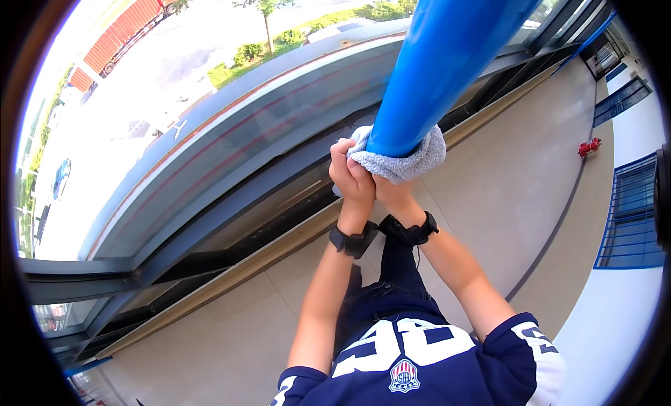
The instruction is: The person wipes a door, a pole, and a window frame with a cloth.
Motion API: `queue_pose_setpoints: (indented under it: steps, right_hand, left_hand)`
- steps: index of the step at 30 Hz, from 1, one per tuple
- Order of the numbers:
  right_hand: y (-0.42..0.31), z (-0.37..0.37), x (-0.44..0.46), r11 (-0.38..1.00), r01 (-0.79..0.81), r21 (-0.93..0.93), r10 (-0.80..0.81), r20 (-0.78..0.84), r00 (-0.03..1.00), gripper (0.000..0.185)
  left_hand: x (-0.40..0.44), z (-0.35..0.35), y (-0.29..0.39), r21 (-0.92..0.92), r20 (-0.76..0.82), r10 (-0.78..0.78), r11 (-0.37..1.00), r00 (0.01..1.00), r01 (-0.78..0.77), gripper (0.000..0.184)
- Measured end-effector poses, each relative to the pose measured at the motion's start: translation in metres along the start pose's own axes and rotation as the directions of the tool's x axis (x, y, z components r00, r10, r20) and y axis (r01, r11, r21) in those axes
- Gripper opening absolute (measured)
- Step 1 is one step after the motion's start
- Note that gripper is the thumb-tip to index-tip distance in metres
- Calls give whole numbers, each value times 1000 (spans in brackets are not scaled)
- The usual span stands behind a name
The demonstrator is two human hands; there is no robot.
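Note:
A thick blue pole [437,63] runs from the top of the view down to my hands. A grey cloth [412,161] is wrapped around the pole's lower visible part. My left hand [353,175] grips the cloth at its left side, fingers curled. Just to the right, my right hand [393,188] is pressed against the underside of the cloth, its fingers mostly hidden behind cloth and pole. Both wrists wear black bands, close together.
Large windows with a dark frame [210,231] line the left side. Outside are a red truck [126,35] and a tree [265,14]. A tiled floor [489,217] leads to a white wall with a blue-barred window [629,210] and a red object [589,147].

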State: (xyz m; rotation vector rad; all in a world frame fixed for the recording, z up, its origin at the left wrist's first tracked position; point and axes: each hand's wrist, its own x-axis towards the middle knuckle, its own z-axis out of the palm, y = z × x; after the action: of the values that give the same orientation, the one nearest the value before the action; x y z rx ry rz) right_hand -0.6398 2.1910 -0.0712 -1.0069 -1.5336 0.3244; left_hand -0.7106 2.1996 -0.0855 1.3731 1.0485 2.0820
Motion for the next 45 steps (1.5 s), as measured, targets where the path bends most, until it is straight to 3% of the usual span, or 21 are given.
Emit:
queue_pose_setpoints:
  steps: [1, 5, 8, 11, 14, 17, 21, 25, 31, 34, 37, 43, 45]
  right_hand:
    - [4, 3, -6, 996, -55, 74, 54, 10, 998, 34]
    - [31, 10, -30, 992, -95, 82, 94, 15, 995, 36]
    - [45, 13, -38, 999, 41, 8, -41, 38, 998, 37]
    - [49, 17, -45, 992, -24, 126, 26, -15, 1000, 22]
    - [61, 16, -56, 998, -21, 67, 17, 63, 998, 24]
    - [62, 11, -60, 999, -22, -45, 27, 108, 994, 38]
    - [51, 7, -71, 956, -248, 153, 229, 136, 964, 41]
    - [63, 0, -85, 899, -397, 187, 336, 291, 896, 43]
    - [84, -6, -95, 889, -437, 137, 350, 411, 842, 41]
    - [89, -10, -93, 853, -509, 120, 376, 535, 756, 45]
    - [79, -15, -91, 826, -560, 73, 432, 557, 709, 46]
    - [98, -10, -96, 830, -545, 116, 401, 555, 729, 45]
    - [85, -13, -85, 845, -516, 143, 372, 536, 758, 46]
  left_hand:
    - [-5, -3, -7, 5, 10, -14, 1000, 1000, 14, 41]
    - [-13, -9, -22, 37, 40, -14, 999, 999, 12, 40]
    - [-15, -15, -25, 68, 78, -23, 998, 997, 18, 41]
    - [-21, -18, -32, 118, 101, -16, 993, 995, 4, 42]
    - [-31, -23, -44, 185, 111, -38, 983, 993, 17, 44]
    - [-45, -31, -56, 260, 153, -114, 963, 982, 71, 41]
    - [-70, -43, -73, 410, 176, -266, 895, 948, 175, 32]
    - [-83, -51, -76, 472, 166, -359, 847, 919, 245, 27]
    - [-83, -60, -74, 432, 267, -273, 891, 924, 138, 26]
    - [-78, -65, -64, 490, 363, -458, 834, 811, 252, 31]
    - [-83, -65, -72, 567, 354, -435, 804, 828, 180, 29]
    - [-87, -72, -74, 540, 376, -432, 821, 820, 186, 27]
    - [-84, -83, -80, 477, 452, -389, 866, 802, 151, 29]
